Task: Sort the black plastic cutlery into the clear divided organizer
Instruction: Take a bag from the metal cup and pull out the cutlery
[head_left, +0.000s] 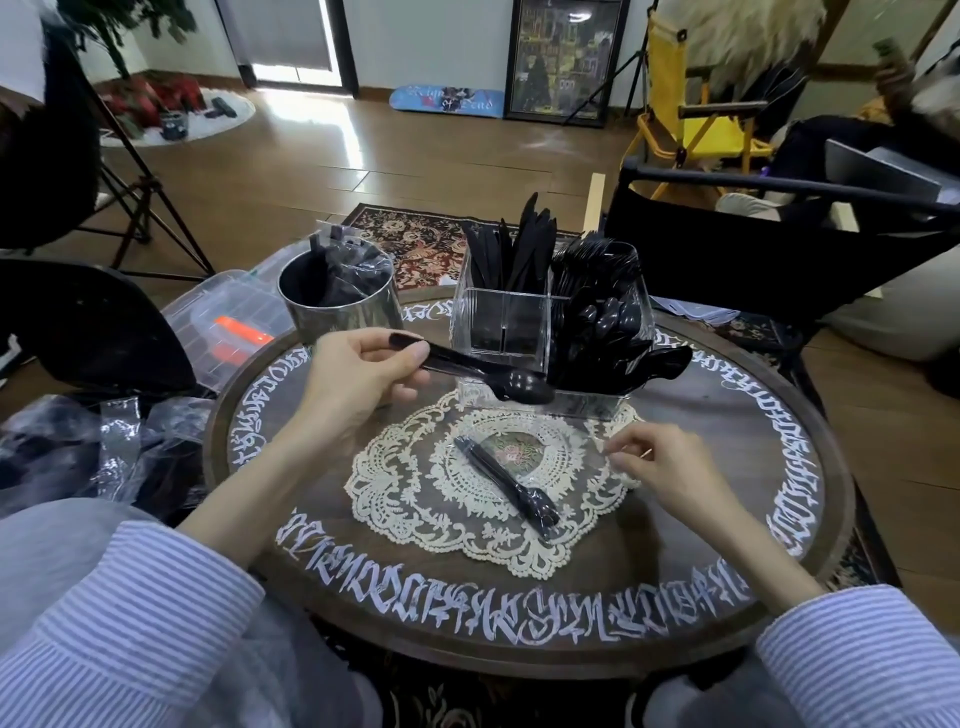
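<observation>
Spoon (483, 371) first: my left hand (358, 374) pinches its handle, bowl hanging just in front of the organizer (498, 322), so I judge the step is dropping it in; next I must lift it over the rim and into the front right section, where spoons (608, 322) seem to stand. My right hand (660, 462) hovers with fingers loosely curled, grasping nothing I can make out; clear wrap may be there. Near the organizer on the doily (415, 499) lies another piece (506, 480), seemingly wrapped, its type unclear; the organizer's front left section looks empty, though glare confuses it.
</observation>
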